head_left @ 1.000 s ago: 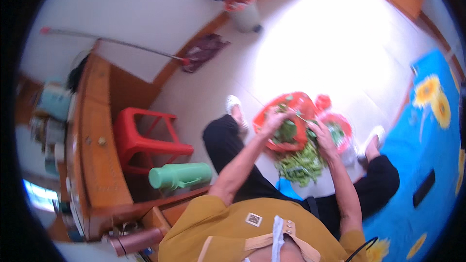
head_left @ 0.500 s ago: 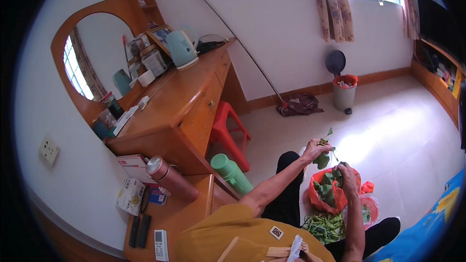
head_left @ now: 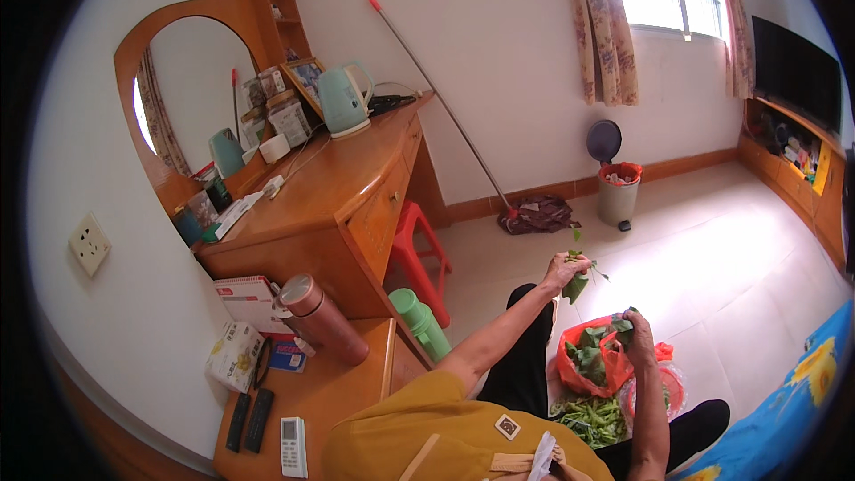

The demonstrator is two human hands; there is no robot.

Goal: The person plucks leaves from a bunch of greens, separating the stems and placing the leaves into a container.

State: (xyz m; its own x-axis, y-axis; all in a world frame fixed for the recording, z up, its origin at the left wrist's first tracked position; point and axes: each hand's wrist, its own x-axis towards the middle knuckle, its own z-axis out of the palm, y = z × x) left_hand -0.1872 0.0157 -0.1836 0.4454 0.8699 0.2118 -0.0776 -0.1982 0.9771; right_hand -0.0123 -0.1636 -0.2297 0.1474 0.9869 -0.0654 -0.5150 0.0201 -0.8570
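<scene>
hands apart. left hand [head_left: 567, 273] pinched on a leafy sprig [head_left: 575, 289] over the floor [head_left: 704, 321]; right hand [head_left: 640, 333] at the leaves [head_left: 586, 362] in the red bag [head_left: 616, 369], grip unclear. risk: slack pinch could drop the sprig; snagging the soft rim could spill leaves onto the green pile [head_left: 592, 420].

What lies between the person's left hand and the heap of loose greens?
In the head view, an open red plastic bag holding green leaves lies between the left hand and the heap of loose greens.
</scene>
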